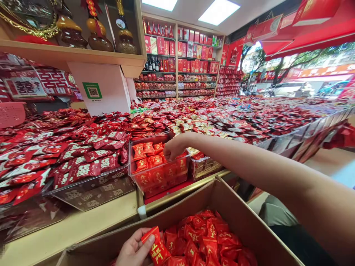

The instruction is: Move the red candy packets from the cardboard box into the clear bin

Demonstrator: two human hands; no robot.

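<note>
My left hand [135,248] is at the bottom, over the cardboard box [238,210], pinching a red packet with gold characters [155,246]. Loose packets of the same kind [201,238] fill the box below it. My right hand [175,146] reaches forward into a clear plastic bin [158,177], its fingers curled and pointing down at the bin's right side. Red packets [140,165] lie in rows in that bin. Whatever the right fingertips touch is hidden behind the hand and the bin's contents.
Bins of dark red packets [91,162] stand left of the clear bin, and one with cream packets [203,166] to its right. A gold-edged counter rim [194,188] runs between bins and box. A wooden shelf [69,51] overhangs at the upper left.
</note>
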